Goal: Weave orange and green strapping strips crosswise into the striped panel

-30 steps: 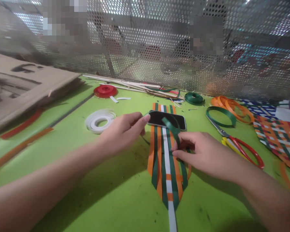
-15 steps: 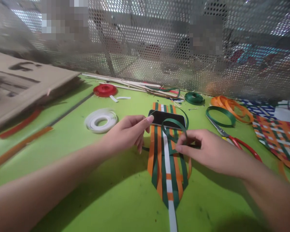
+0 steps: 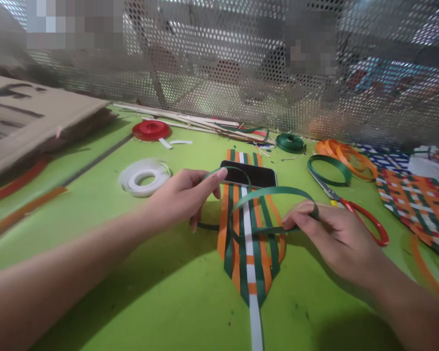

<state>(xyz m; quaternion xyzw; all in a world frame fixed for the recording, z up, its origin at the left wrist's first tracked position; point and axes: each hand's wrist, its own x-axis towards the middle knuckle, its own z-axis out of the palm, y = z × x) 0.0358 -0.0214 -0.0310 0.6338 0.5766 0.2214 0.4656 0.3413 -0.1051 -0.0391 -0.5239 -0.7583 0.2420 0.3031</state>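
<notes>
- Our green ribbon (image 3: 278,190) loops through the air on the near side of the phone (image 3: 249,174), its springiness probably making that wide curl.
- Our right hand (image 3: 325,229), nearer us and right of the phone, pinches the ribbon between thumb and fingers, seemingly a light grip to steer it.
- Our left hand (image 3: 188,190), just left of the phone, has its fingers closed on the ribbon too, apparently anchoring it.
- The strips (image 3: 246,209) run lengthwise beneath the phone, which lies across them, presumably as a weight.
- Right of the phone, the scissors (image 3: 335,196) lie on the bench (image 3: 168,302), handles towards us, likely for easy reach.
- Left of the phone sits the white roll (image 3: 131,180), perhaps set aside as spare.
</notes>
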